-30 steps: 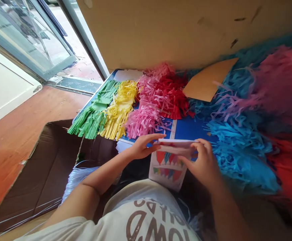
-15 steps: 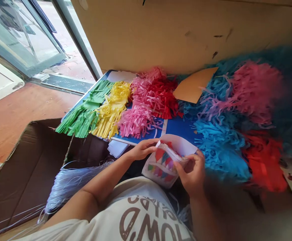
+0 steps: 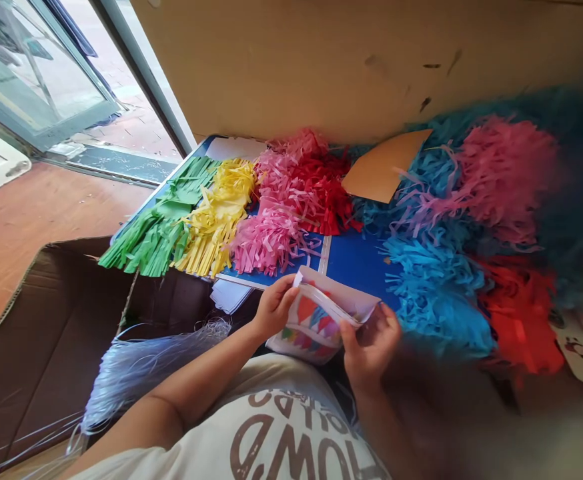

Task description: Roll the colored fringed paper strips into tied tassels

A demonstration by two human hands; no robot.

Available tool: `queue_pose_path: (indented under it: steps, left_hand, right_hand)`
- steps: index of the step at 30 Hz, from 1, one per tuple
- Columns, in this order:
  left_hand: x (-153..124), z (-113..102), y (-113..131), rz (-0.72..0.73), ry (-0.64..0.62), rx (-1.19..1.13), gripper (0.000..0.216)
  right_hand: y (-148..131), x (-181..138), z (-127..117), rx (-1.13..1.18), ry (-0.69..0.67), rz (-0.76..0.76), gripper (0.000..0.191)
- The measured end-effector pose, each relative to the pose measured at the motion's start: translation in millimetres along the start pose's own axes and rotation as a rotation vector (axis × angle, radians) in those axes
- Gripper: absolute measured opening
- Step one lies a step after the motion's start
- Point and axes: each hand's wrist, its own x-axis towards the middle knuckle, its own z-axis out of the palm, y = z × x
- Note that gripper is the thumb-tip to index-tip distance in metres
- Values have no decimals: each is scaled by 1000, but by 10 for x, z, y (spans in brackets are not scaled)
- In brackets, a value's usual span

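Close to my body I hold a white packet [image 3: 311, 327] printed with colourful pennants; I cannot tell whether it is paper or a plastic sleeve. My left hand [image 3: 275, 305] pinches its upper left corner between thumb and fingers. At the upper right corner, my right hand [image 3: 371, 340] has its thumb in front and its fingers behind. A pale flap [image 3: 344, 290] rises behind the thick white upper edge, between both hands. The packet's bottom rests near the cream shirt [image 3: 271, 427].
Fringed paper in green [image 3: 154, 230], yellow [image 3: 221, 217], pink [image 3: 274, 237] and red [image 3: 329, 190] lies on a blue table [image 3: 354, 263]. Blue fringes [image 3: 436, 293] and an orange sheet [image 3: 386, 167] are at right. Left stand a cardboard box [image 3: 41, 333] and a bundle of clear string [image 3: 136, 367].
The packet's flap was tall and rounded; now it looks lower, with a straighter upper edge. Both hands and the packet sit slightly further left in view, which has shifted a little.
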Motion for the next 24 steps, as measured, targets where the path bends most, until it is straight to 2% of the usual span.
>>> queue_pose_path:
  steps: [3, 6, 9, 13, 17, 21, 24]
  left_hand:
    - [-81, 42, -90, 96, 108, -29, 32]
    - [-93, 25, -152, 214, 166, 65, 28]
    - [-49, -55, -135, 330, 101, 162, 25]
    - [60, -158, -37, 486, 20, 164, 18]
    - [186, -227, 53, 502, 23, 195, 9]
    - [280, -293, 110, 487, -41, 163, 8]
    - [307, -310, 134, 479, -68, 177, 6]
  right_hand:
    - [-8, -86, 107, -8, 61, -42, 55]
    - [24, -88, 120, -68, 91, -120, 49]
    - [77, -35, 86, -91, 63, -168, 38]
    - [149, 52, 67, 19, 48, -213, 32]
    - [197, 165, 61, 65, 0, -293, 31]
    - [213, 298, 31, -77, -9, -366, 24]
    - [211, 349, 43, -172, -32, -347, 17]
